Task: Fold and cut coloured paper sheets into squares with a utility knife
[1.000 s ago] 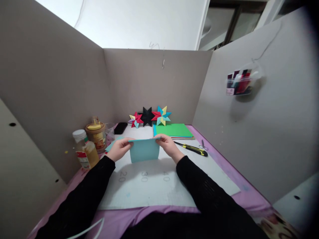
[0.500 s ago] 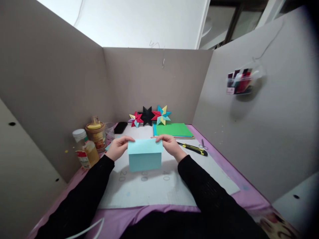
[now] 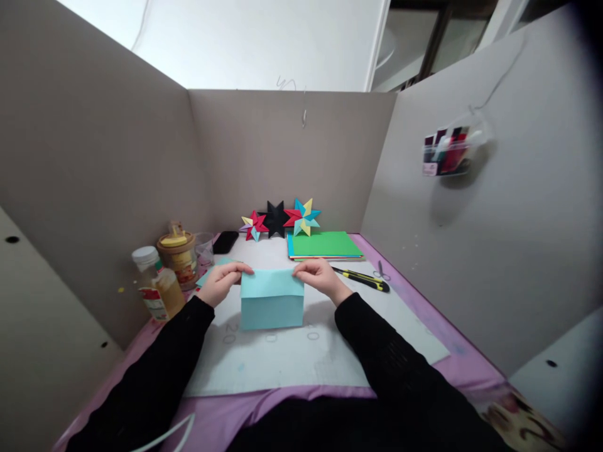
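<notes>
Lowered toward the mat (image 3: 282,367), blue paper (image 3: 272,304) pinched by left hand (image 3: 220,284) and right hand (image 3: 319,277) hides its underside.

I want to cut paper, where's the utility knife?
In the head view, the utility knife lies right of the right hand, near the green paper stack.

The paper (image 3: 272,307) is one light blue rectangular sheet, plain on the visible side. A horizontal crease runs across its full width. The narrow upper panel looks paler than the wider lower panel. The sheet stands nearly upright over the white mat (image 3: 282,364); contact at its lower edge cannot be confirmed. The left hand (image 3: 221,284) and right hand (image 3: 316,276) pinch its upper corners.
</notes>
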`<state>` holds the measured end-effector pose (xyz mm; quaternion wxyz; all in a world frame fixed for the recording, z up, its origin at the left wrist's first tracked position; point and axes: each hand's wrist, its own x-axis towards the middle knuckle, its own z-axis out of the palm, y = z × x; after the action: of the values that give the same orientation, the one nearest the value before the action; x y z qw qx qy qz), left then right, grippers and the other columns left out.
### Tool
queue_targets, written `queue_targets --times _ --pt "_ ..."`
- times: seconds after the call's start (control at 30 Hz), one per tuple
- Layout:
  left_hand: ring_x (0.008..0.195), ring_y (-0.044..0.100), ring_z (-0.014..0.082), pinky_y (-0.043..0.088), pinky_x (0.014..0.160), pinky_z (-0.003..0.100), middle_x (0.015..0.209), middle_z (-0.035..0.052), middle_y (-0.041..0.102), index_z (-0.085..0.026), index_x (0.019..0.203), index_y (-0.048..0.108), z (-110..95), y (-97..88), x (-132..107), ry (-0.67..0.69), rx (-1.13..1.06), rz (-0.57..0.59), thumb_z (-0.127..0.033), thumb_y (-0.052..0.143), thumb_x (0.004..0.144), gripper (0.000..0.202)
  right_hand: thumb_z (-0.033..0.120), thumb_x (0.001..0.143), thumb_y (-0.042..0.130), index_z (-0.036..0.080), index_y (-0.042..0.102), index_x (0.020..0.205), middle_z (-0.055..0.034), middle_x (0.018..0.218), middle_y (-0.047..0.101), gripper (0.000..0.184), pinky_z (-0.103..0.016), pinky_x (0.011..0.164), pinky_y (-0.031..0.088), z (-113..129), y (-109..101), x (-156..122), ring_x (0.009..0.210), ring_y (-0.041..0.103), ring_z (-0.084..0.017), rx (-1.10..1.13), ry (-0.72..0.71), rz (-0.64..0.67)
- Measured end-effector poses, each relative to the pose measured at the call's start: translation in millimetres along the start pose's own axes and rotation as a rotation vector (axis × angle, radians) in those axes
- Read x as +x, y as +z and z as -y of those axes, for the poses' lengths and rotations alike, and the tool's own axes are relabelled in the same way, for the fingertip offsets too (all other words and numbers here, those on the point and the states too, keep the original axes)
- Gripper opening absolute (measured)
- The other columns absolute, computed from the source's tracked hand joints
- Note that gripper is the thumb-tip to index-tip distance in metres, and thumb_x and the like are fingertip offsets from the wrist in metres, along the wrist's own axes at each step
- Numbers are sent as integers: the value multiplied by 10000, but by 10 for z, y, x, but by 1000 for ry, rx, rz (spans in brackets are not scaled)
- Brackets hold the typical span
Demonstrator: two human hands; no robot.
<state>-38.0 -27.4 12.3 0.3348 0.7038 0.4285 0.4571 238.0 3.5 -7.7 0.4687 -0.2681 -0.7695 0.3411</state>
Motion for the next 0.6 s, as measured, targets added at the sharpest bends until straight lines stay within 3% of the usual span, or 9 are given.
queue_targets --times 0.27,0.37,0.47,0.6 --pt "606 560 130 438 542 231 683 14 629 -157 775 611 3 112 38 76 136 -117 -374 630 706 228 182 738 549 173 656 723 -43 747 680 109 -270 649 470 104 40 -36 699 624 -160 -129 -184 -39" --pt "623 587 134 453 544 231 709 15 635 -176 805 562 -99 125 14 152 137 -197 -352 622 725 202 161 751 528 181 614 685 -45 795 678 110 -284 702 471 233 73 -38 758 626 -166 -217 -267 -37" --pt "638 611 143 474 563 240 723 18 652 -193 822 534 -234 151 -60 215 237 -252 -319 604 745 163 173 796 507 192 624 791 -50 855 677 118 -314 770 453 377 177 -15 814 609 -169 -362 -333 -112" --pt "718 639 144 490 643 251 829 36 686 -201 829 496 -407 233 -178 302 405 -204 -265 536 803 80 225 839 524 218 644 895 -39 879 683 133 -331 829 415 554 344 12 858 588 -170 -500 -382 -174"
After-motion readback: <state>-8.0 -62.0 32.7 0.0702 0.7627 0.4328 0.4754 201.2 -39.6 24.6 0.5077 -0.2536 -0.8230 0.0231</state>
